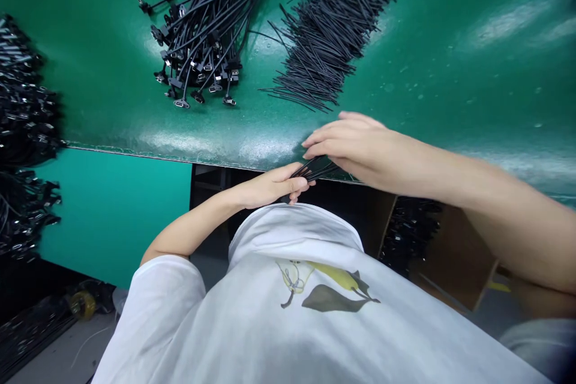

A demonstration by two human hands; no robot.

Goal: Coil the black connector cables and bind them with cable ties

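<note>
At the table's front edge my left hand (279,185) is closed around a small bundle of thin black ties (318,169). The loose ends fan out to the right, under my right hand (353,145). That hand is slightly blurred, its fingers reaching left over the bundle and loosely apart. Its thumb is hidden, and whether it touches the ties I cannot make out. Just beyond my hands lies a large pile of similar thin black strips (326,36). To its left rests a heap of black cables (225,6) with metal-tipped connectors (182,103) toward me.
The green tabletop (450,72) ends just in front of my body. More black connector cables (27,108) are heaped at the far left edge. Below the table stands a brown box (454,252) beside dark cable parts (409,231). A yellow tape roll (83,305) sits low at the left.
</note>
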